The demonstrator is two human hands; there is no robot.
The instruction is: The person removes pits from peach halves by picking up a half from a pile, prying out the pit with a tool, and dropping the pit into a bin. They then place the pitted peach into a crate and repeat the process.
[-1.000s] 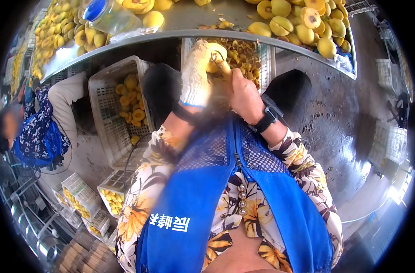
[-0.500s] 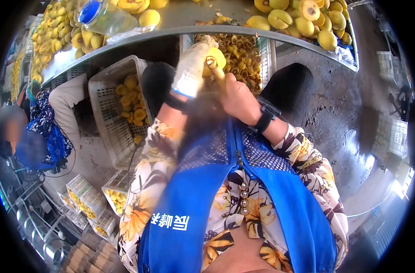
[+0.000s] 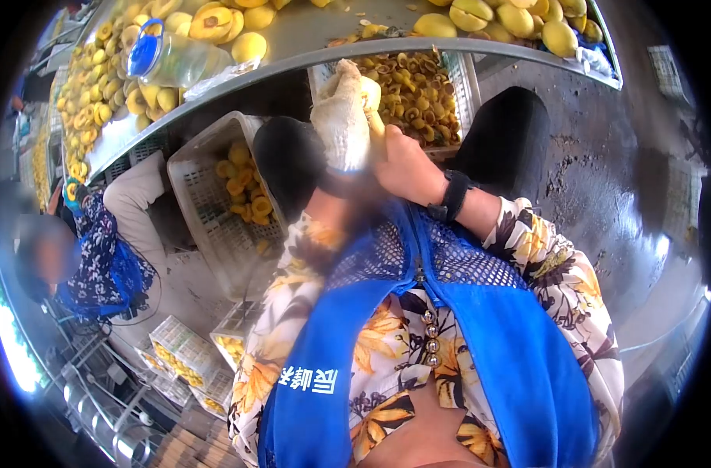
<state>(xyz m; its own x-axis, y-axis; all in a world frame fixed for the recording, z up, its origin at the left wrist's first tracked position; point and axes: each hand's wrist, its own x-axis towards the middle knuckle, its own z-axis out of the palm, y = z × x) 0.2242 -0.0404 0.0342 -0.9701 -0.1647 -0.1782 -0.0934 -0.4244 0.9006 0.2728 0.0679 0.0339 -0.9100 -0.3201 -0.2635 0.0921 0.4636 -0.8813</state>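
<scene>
My left hand (image 3: 342, 121), in a whitish work glove, is closed around a yellow peach half (image 3: 370, 93). Bare and with a black band at the wrist, my right hand (image 3: 410, 165) grips a pitting knife by its light-coloured handle (image 3: 376, 129). The tool's tip meets the peach half, though its working end is mostly hidden now. Both hands are held close together above my lap. Just beyond them, under the table edge, stands a crate (image 3: 466, 93) full of brownish peach pits and scraps (image 3: 414, 97).
A metal table (image 3: 324, 31) runs across the front, bearing yellow peaches (image 3: 472, 15) and a blue-lidded clear jar (image 3: 180, 61). Left of my knee, a white crate (image 3: 195, 175) holds peach halves (image 3: 246, 183). A co-worker (image 3: 98, 257) sits at the left. The floor (image 3: 582, 179) looks wet.
The view has shifted slightly. My left hand has turned, so the peach half shows less and the tool's metal end, visible before, is now mostly hidden. Both hands keep their grip.
</scene>
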